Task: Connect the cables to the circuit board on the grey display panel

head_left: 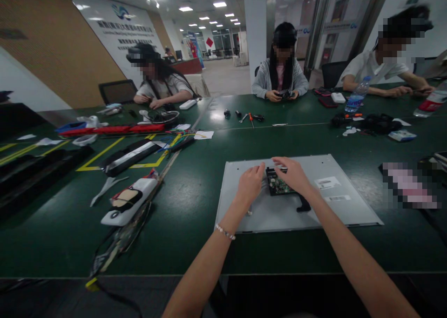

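Note:
A green circuit board [275, 186] with a black edge piece lies on a flat pale grey metal panel [237, 173] in front of me. My right hand [292, 173] reaches over the board's far right part, its thumb and fingers closed about the far edge. Beside the board's left edge is my left hand [250, 184], its fingers drawn together at the tips; whether anything small is between them is hidden. A black bracket-like piece [304, 204] sticks out near the board's lower right. White labels [327, 183] are on the panel's right side.
Left of the panel lie a white device with wires [134, 199], a black-and-silver case [131, 157] and long red parts [115, 129]. A screwdriver [251, 119] and small tools lie beyond. A water bottle [358, 94] stands right. Several people work across the green table [188, 243].

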A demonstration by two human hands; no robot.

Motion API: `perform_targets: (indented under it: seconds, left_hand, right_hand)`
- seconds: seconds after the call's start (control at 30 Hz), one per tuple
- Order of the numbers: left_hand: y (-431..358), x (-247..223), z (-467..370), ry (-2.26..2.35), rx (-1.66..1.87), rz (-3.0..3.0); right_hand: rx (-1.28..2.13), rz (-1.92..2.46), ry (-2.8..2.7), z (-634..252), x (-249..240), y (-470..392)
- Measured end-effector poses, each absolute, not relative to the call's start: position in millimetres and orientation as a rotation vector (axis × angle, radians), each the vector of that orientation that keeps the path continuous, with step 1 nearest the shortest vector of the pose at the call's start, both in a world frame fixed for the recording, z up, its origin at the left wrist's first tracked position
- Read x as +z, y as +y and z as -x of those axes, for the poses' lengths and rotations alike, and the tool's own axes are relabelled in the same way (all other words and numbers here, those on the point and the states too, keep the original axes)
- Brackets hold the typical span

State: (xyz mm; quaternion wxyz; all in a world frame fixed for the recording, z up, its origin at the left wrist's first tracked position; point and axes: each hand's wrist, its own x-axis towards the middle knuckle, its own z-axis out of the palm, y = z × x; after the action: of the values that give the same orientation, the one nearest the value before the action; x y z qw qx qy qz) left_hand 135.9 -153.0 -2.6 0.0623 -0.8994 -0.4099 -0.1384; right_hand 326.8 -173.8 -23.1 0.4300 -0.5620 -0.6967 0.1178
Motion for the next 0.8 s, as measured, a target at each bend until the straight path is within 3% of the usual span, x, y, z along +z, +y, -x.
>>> perform_targets:
  seconds: [0.23,0.57,0.8]
  left_hand:
    - [-152.4,-8.4,-135.9,-1.077,-0.692,2.846]
    - [-151.9,-1.6,-131.6,-0.899,-0.852,2.902]
    - [-138.5,4.2,-126.5,-1.277,-1.162,2.767]
  right_hand:
    - [0.641,1.234,-1.631,-289.1,-20.8,-181.5]
    - [0.358,1.417,-1.790,-298.6,-22.3,-182.0]
    - [0.405,1.325,-1.887,-294.0,-15.9,-185.7]
